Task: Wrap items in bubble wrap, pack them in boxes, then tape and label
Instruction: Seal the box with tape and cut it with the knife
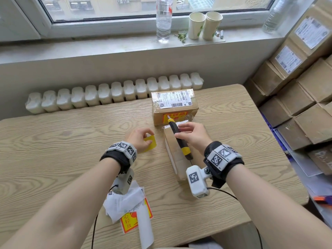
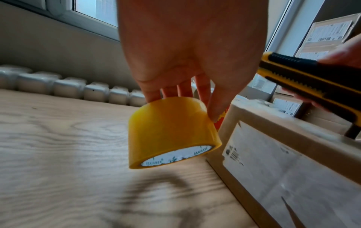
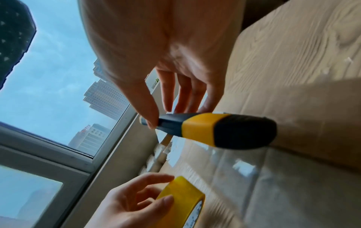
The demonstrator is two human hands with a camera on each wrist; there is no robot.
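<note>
My left hand (image 1: 142, 136) grips a yellow tape roll (image 1: 150, 143) just above the wooden table (image 1: 71, 141), left of a brown cardboard box (image 1: 177, 159). In the left wrist view the tape roll (image 2: 171, 131) hangs from my fingertips (image 2: 213, 114) beside the box (image 2: 293, 162). My right hand (image 1: 192, 133) holds a yellow-and-black utility knife (image 1: 179, 139) over that box, its tip pointing away from me. The right wrist view shows the knife (image 3: 215, 129) pinched between thumb and fingers. Clear tape runs along the box top (image 3: 234, 169).
A second box (image 1: 174, 106) with a shipping label and red sticker stands just behind. Label papers and a red sticker (image 1: 133, 211) lie near the front edge. Stacked labelled cartons (image 1: 301, 83) fill the right side. Bottle and paper cups (image 1: 204, 26) stand on the sill.
</note>
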